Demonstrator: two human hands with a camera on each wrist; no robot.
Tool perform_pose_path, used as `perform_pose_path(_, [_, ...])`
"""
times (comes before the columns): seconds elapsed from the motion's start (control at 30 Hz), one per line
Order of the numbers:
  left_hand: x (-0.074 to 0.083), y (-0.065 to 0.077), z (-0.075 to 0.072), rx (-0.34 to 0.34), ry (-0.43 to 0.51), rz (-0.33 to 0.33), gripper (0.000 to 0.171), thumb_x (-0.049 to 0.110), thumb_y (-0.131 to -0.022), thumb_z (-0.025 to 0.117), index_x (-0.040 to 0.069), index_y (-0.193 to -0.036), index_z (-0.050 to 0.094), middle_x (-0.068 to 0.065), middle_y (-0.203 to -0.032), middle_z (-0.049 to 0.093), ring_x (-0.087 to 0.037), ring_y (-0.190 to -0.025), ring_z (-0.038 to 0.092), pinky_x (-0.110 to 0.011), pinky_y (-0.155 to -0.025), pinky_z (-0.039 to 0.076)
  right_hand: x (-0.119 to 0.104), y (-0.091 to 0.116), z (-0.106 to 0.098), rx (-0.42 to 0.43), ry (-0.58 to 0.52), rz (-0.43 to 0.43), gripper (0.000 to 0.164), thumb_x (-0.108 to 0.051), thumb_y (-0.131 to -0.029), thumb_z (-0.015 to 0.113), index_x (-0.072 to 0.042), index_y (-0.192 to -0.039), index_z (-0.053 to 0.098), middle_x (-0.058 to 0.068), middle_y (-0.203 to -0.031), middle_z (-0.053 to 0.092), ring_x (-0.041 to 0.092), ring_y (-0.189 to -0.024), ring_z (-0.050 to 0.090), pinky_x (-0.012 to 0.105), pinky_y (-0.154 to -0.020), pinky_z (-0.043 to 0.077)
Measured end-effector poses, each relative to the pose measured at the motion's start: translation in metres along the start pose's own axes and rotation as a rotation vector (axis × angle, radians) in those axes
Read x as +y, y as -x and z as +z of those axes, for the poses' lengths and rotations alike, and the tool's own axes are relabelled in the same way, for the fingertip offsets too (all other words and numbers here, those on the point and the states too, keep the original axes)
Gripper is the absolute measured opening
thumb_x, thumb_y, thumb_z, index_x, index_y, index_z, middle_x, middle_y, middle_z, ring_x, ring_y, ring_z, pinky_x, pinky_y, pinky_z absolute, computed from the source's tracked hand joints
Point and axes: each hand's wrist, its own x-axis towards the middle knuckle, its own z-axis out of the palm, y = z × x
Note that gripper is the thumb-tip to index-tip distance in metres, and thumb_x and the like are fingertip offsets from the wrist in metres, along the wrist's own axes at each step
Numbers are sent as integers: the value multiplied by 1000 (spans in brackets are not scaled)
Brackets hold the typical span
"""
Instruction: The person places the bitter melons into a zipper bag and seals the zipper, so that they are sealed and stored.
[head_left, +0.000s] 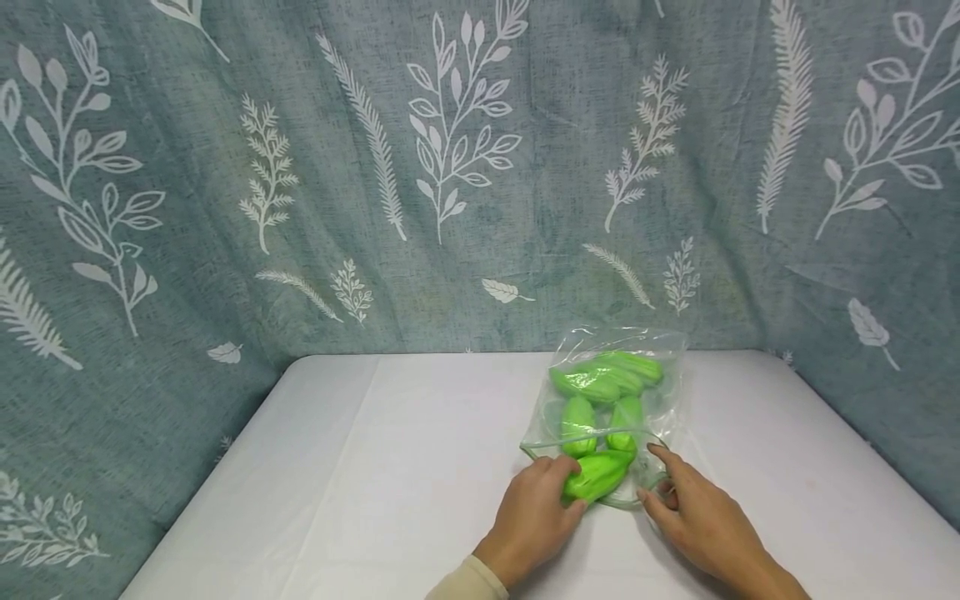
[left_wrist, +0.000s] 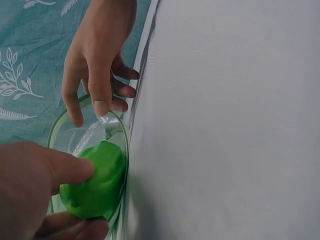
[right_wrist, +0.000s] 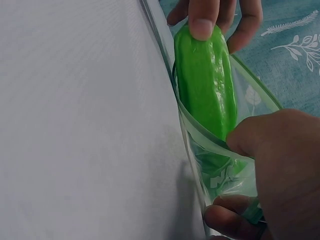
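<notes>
A clear zip bag (head_left: 670, 408) with a green-edged mouth lies flat, its mouth facing me. Inside show several light green, ridged, elongated vegetables (head_left: 579, 423). My left hand (head_left: 536, 510) grips one more bright green ridged vegetable (head_left: 606, 473) by its near end, thumb on one side and fingers on the other. In the right wrist view this vegetable (right_wrist: 207, 82) lies partly within the mouth, its far end behind the green rim (right_wrist: 200, 125). My right hand (head_left: 701, 521) holds the bag's mouth at the right side, thumb at the rim and fingers curled below.
A white-covered table (head_left: 420, 467) carries the bag, which reaches toward the far edge. Behind and beside the table hangs a teal curtain (head_left: 322, 183) with white leaf prints.
</notes>
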Motion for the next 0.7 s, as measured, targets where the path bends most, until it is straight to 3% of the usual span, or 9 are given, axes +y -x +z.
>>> perform_pose_path(0.27, [3, -6, 3, 17, -37, 4, 36, 28, -80, 84, 18, -111, 69, 1, -105, 63, -14, -87, 66, -27, -74, 54, 0, 0, -1, 6, 1, -7, 68, -38, -92, 71, -9, -147, 45, -4, -87, 65, 11, -78, 61, 39, -62, 51])
perform_pose_path(0.5, [1, -11, 3, 41, -87, 62, 34, 30, -81, 84, 20, -111, 72, 1, -102, 61, -13, -80, 65, -27, -67, 53, -1, 0, -1, 11, 10, -9, 67, -38, -92, 72, -9, -146, 45, -3, -87, 65, 12, -78, 62, 40, -62, 51])
perform_pose_path(0.7, [0, -12, 5, 52, -116, 64, 33, 29, -81, 84, 20, -110, 73, 1, -99, 59, -12, -74, 63, -26, -64, 52, -1, 0, -2, 2, 10, -2, 67, -39, -92, 72, -9, -147, 45, -3, -88, 65, 12, -78, 62, 41, -63, 52])
